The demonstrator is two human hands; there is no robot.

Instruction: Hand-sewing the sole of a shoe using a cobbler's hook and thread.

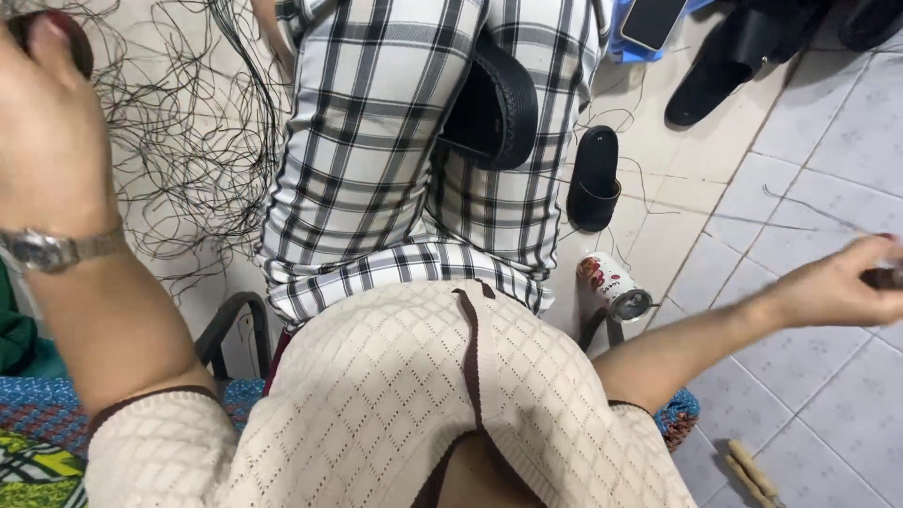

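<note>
My left hand is raised at the top left, its back toward me and a metal wristwatch on the wrist. Its fingers curl away, so what they hold is hidden. A loose tangle of thin black strands hangs and spreads just to its right. My right hand is stretched out to the right edge above the tiled floor, its fingers closed on a small dark object. A thin strand runs across the tiles just above that hand.
I wear a cream knit top and plaid trousers, with a black sandal on one foot. Another sandal, a tipped can, more footwear, a phone, wooden sticks and patterned cloth lie around.
</note>
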